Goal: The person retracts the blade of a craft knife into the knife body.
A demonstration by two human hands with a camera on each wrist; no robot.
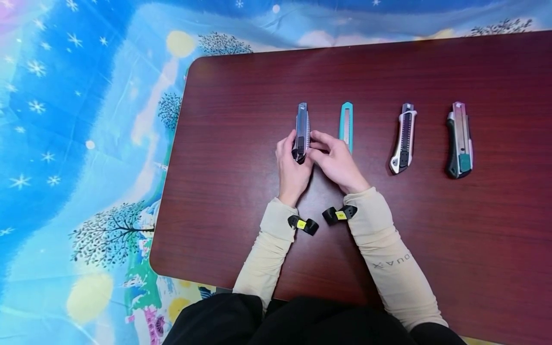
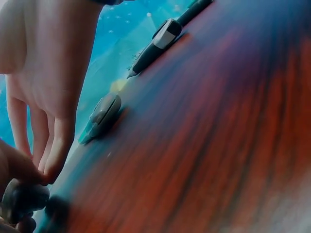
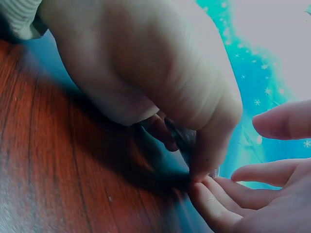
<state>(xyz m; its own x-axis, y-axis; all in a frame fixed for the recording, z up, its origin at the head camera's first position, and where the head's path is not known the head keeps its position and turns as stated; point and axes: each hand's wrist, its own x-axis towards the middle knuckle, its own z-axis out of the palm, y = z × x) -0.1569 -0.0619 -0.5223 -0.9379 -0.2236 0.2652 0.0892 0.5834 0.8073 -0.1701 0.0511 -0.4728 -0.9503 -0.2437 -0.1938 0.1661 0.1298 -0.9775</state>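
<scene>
My left hand [image 1: 292, 167] grips a grey-and-black utility knife [image 1: 303, 122] near its lower end, thumb and fingers on either side. The knife points away from me. From the right, my right hand [image 1: 338, 160] reaches over with its fingertips touching the knife's side, close to the left thumb. In the right wrist view, the right fingers [image 3: 218, 204] extend loosely and meet the left fingertips at the knife. The knife's dark end [image 2: 24, 199] shows at the lower left of the left wrist view. Beside the right hand lies a teal utility knife [image 1: 346, 120], its lower part hidden.
Farther right on the dark red wooden table [image 1: 241, 215] lie a white-and-black utility knife [image 1: 404, 139] and a dark green one [image 1: 460, 143]. A blue snowflake-patterned cloth [image 1: 108, 120] hangs beyond the table's left and far edges.
</scene>
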